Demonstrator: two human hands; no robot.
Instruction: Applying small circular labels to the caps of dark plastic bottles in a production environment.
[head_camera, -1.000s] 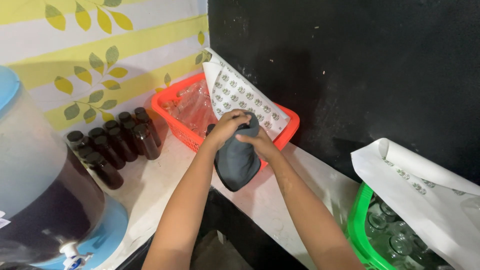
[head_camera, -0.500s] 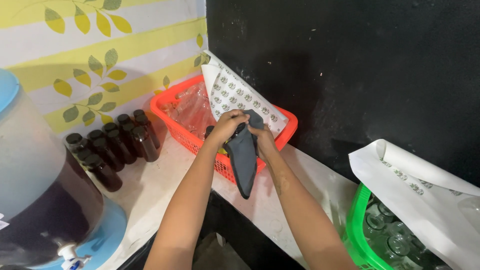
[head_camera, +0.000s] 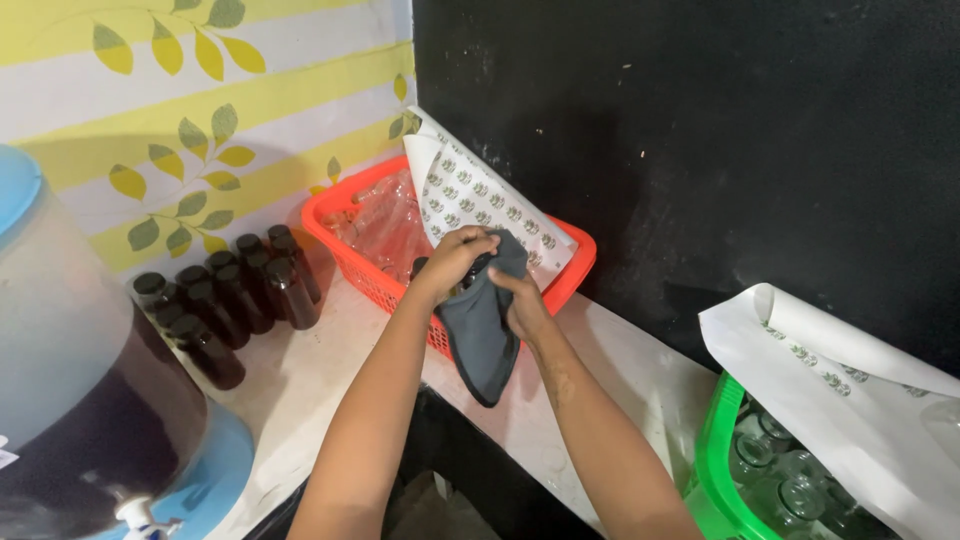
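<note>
We hold a dark grey cloth (head_camera: 482, 330) in front of us, above the near rim of the orange plastic mesh basket (head_camera: 352, 262). Our left hand (head_camera: 455, 262) is clenched over the top of the cloth, fingers curled down over a small dark object wrapped inside; the object is mostly hidden, so we cannot tell what it is. Our right hand (head_camera: 522, 305) supports the cloth from the side, fingers closed on the fabric. This two-hand grip keeps the cloth pressed around the object, while the loose lower end hangs down towards the pale countertop (head_camera: 300, 385).

The basket contains clear bottles and a white sheet printed with small round marks (head_camera: 480, 195), propped against the black wall (head_camera: 700, 130).

A cluster of dark brown capped bottles (head_camera: 230, 300) stands upright on the countertop, left of the basket and against the striped leaf-patterned wall. A large dispenser with a blue base (head_camera: 90, 400) sits at the far left. At lower right, a green plastic basket (head_camera: 715, 460) holds clear glass jars under another white sheet (head_camera: 830, 360).
</note>
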